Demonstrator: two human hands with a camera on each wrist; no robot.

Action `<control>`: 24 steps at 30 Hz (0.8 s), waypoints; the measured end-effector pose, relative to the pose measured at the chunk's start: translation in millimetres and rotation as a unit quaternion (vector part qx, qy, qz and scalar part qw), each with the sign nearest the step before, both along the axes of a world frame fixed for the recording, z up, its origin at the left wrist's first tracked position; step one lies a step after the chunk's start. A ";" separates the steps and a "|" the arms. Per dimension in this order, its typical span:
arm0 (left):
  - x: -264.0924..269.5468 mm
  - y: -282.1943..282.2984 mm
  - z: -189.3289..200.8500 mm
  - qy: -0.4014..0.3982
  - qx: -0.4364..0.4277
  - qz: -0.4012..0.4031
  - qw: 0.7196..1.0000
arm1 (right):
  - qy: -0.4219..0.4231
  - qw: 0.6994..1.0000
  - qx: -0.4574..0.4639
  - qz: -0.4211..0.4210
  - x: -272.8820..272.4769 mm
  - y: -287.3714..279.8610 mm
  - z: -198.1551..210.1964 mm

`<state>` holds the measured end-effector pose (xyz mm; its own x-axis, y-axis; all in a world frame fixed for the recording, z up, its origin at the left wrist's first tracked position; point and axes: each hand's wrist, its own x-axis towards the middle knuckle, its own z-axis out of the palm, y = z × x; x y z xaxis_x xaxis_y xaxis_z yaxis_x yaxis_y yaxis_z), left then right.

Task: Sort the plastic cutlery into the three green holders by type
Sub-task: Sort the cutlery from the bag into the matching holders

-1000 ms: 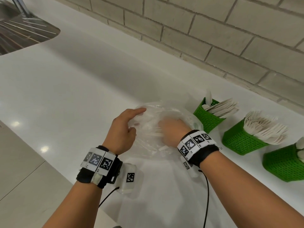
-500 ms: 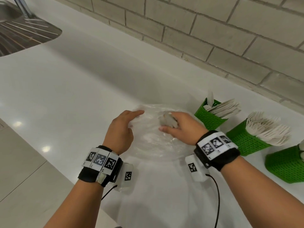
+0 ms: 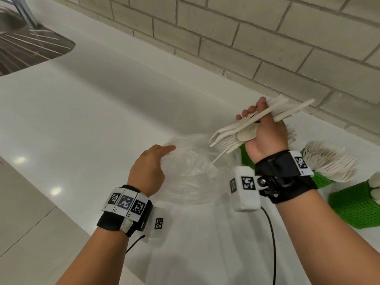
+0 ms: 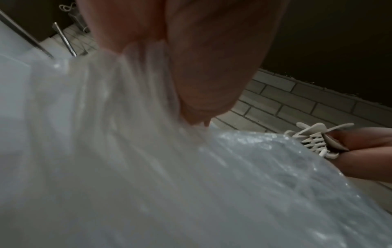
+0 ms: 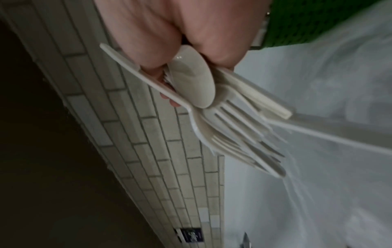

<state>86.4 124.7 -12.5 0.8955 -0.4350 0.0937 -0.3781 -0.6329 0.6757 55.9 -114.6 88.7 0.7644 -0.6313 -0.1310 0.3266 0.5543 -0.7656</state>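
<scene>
While the right hand (image 3: 265, 128) clamps a mixed bundle of cream plastic forks, spoons and knives (image 3: 242, 128) above the white counter (image 3: 92, 112), the left hand (image 3: 147, 171) pinches the crumpled clear plastic bag (image 3: 193, 173). Three green mesh holders (image 3: 357, 204), already holding cutlery, stand at three o'clock of the bag.

We see a white, glossy tabletop (image 3: 86, 112) that meets a wall of pale grey bricks (image 3: 236, 38) at the back. At the far left a steel sink (image 3: 24, 48) with a ribbed draining board is set into it, with a metal tap (image 3: 25, 12) above. Light spots shine on the near left surface.
</scene>
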 end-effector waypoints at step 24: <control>-15.2 -144.7 16.0 -0.041 0.283 -0.140 0.948 | -0.029 0.991 -0.011 -0.128 -89.9 -44.3 -7.6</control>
